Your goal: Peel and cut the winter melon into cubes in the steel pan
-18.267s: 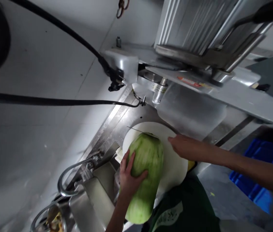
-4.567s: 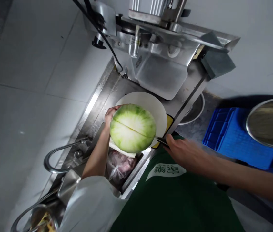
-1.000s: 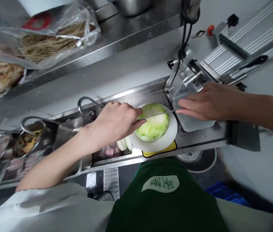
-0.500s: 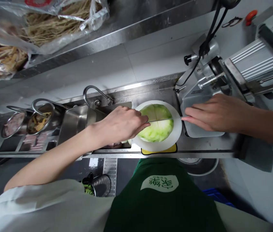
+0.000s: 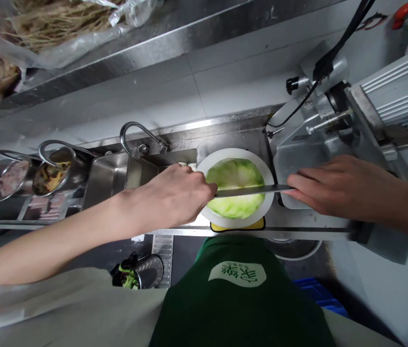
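Green melon is set btwn the two hands, pale flesh exposed, on a round white board. Knife is held across it, blade running from L to R hand; how deep it is sunk can't be told. One end is gripped in the L hand, fingers curled in a fist, thumb pressed against them. Other end is pinched btwn thumb & fingers of the R hand. Which end is the handle can't be made out.

Board is placed just R of L hand, w/ yellow cloth showing under its near edge, all carried on a metal counter. Beyond & around R hand, a metal machine w/ pale tray is seen. Past L hand, a curved tap is mounted at the back; farther L, a bowl of pinkish meat & a pot of yellow-brown pieces are lined up. Nearer the body than both hands, a green apron w/ a white leaf-shaped logo is worn.
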A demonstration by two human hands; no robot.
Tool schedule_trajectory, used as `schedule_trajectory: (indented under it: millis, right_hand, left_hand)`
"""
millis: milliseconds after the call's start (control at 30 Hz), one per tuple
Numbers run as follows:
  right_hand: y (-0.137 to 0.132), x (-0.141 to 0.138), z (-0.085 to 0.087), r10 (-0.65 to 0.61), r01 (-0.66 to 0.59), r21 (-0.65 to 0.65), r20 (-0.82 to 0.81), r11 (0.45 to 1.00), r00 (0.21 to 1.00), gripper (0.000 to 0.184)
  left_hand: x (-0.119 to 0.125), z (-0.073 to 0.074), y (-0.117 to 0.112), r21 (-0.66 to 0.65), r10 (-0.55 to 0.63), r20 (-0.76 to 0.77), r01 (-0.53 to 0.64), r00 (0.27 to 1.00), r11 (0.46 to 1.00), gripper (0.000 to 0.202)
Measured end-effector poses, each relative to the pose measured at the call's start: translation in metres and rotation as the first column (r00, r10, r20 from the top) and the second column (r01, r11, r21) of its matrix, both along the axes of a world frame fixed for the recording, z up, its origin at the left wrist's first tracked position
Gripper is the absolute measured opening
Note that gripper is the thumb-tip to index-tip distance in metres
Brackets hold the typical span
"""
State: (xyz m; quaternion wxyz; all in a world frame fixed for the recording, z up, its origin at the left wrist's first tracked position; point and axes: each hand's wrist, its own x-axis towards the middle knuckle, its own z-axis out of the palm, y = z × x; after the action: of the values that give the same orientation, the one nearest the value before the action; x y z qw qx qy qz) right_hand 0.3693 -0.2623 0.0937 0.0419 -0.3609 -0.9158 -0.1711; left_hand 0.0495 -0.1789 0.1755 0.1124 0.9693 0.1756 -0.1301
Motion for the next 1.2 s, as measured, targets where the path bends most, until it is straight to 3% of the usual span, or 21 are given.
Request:
schedule_trajectory:
  millis: [133, 267, 400, 567, 667, 767, 867, 1000, 1100, 1133, 1200]
  right_hand:
    - [0.001, 0.003, 0.003, 0.070, -0.072, -0.065, -0.028, 0.995, 0.997, 0.022]
    - [0.009, 0.007, 0.001, 0.124, -0.137, -0.154, -0.096, 0.978, 0.988, 0.018]
    - [0.012, 0.008, -0.002, 0.126, -0.145, -0.172, -0.114, 0.974, 0.985, 0.029]
    - [0.008, 0.009, -0.006, 0.102, -0.120, -0.186, -0.103, 0.975, 0.989, 0.020]
    - [0.009, 0.007, -0.018, 0.113, -0.125, -0.147, -0.086, 0.981, 0.990, 0.018]
    - [0.013, -0.001, -0.036, 0.038, -0.046, -0.124, -0.062, 0.991, 0.997, 0.026]
    - [0.016, -0.008, -0.046, -0.097, 0.076, -0.222, -0.082, 0.972, 0.992, 0.040]
    - [0.012, 0.001, -0.045, -0.150, 0.131, -0.311, -0.040, 0.941, 0.988, 0.041]
    - [0.005, 0.023, -0.046, -0.222, 0.221, -0.252, 0.023, 0.942, 0.975, 0.032]
    - [0.004, 0.030, -0.048, -0.252, 0.255, -0.244, 0.046, 0.936, 0.967, 0.029]
    - [0.002, 0.040, -0.053, -0.299, 0.310, -0.264, 0.083, 0.913, 0.951, 0.021]
  left_hand:
    - [-0.002, -0.007, 0.005, -0.117, 0.014, 0.016, -0.012, 1.000, 0.993, 0.029]
    - [-0.001, -0.022, 0.016, -0.202, 0.017, 0.021, -0.013, 1.000, 0.979, 0.028]
    - [-0.002, -0.033, 0.021, -0.171, -0.018, -0.004, 0.017, 1.000, 0.985, 0.027]
    - [-0.002, -0.033, 0.016, -0.156, -0.008, 0.008, 0.009, 1.000, 0.988, 0.027]
    - [0.001, -0.041, 0.016, -0.151, 0.007, 0.009, -0.006, 1.000, 0.988, 0.025]
    - [0.004, -0.056, 0.020, -0.128, -0.024, 0.010, 0.025, 1.000, 0.991, 0.025]
    - [0.003, -0.064, 0.025, -0.092, -0.045, 0.036, 0.048, 0.998, 0.995, 0.025]
    - [-0.006, -0.052, 0.020, -0.066, 0.072, 0.153, -0.062, 0.986, 0.996, 0.024]
    - [-0.014, -0.040, 0.006, -0.152, 0.256, 0.356, -0.214, 0.899, 0.965, 0.029]
    - [-0.015, -0.039, 0.000, -0.185, 0.349, 0.444, -0.297, 0.825, 0.937, 0.032]
    - [-0.013, -0.043, -0.012, -0.257, 0.525, 0.607, -0.477, 0.597, 0.840, 0.040]
